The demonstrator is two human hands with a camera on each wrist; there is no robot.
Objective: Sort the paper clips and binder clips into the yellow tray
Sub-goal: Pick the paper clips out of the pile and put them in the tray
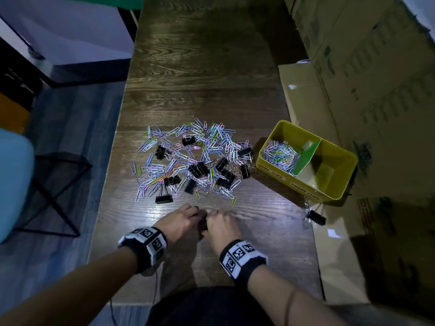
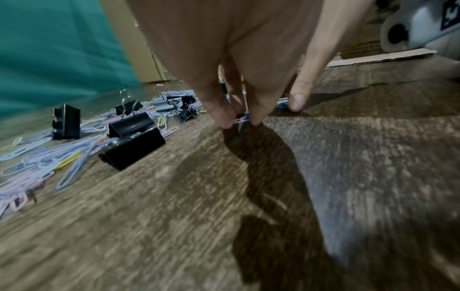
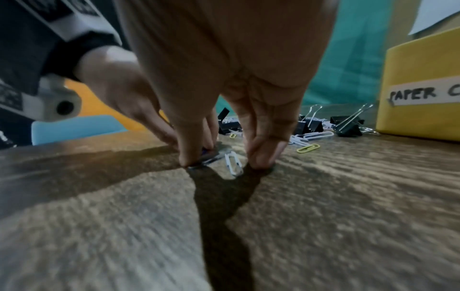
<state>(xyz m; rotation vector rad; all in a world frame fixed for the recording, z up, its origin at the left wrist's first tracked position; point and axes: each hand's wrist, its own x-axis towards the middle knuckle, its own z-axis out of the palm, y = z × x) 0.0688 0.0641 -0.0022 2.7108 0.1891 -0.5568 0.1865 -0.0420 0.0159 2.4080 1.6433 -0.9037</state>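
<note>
A loose pile of coloured paper clips (image 1: 188, 158) mixed with black binder clips (image 1: 199, 169) lies mid-table. The yellow tray (image 1: 339, 184) stands right of it, split by a green divider (image 1: 307, 157); its left compartment holds paper clips (image 1: 279, 154). Both hands meet at the pile's near edge. My left hand (image 1: 186, 216) pinches a few paper clips (image 2: 241, 119) between its fingertips, just above the wood. My right hand (image 1: 221, 222) has thumb and fingertips (image 3: 263, 157) planted on the table either side of a white paper clip (image 3: 233, 163), not closed on it.
One binder clip (image 1: 316, 217) lies apart on flat cardboard (image 1: 329, 250) at the table's right edge. Cardboard boxes (image 1: 367, 67) rise behind the tray. A blue chair (image 1: 14, 175) stands left of the table. Bare wood lies between the hands and the near edge.
</note>
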